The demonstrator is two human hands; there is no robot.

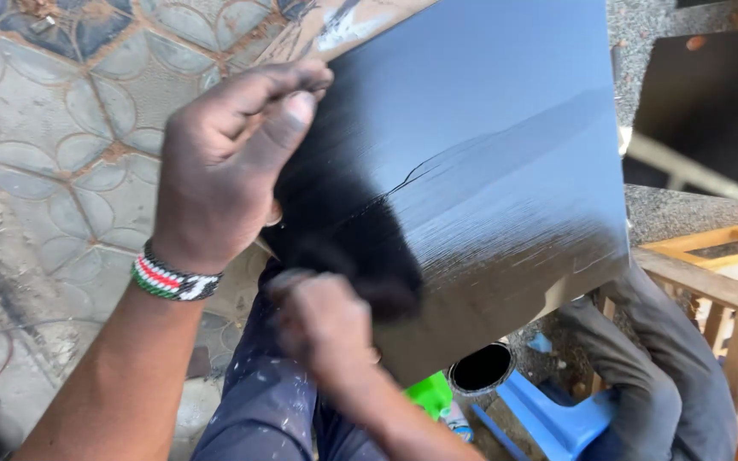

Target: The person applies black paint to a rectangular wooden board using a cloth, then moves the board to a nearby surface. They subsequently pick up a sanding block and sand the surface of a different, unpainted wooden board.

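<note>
left hand pinches top edge of black-painted board | right hand blurred, clenched on dark applicator | risk: wet coat smears under thumb, board slips

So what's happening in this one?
A person is blackening a flat board. The left hand grips the board's upper left edge and holds it tilted above the lap. The right hand, blurred, presses a dark wad against the board's lower left part. Most of the face is glossy black with a thin curved line across it; a bare brown strip shows along the bottom edge. Below sit a black-rimmed can and a blue stool.
</note>
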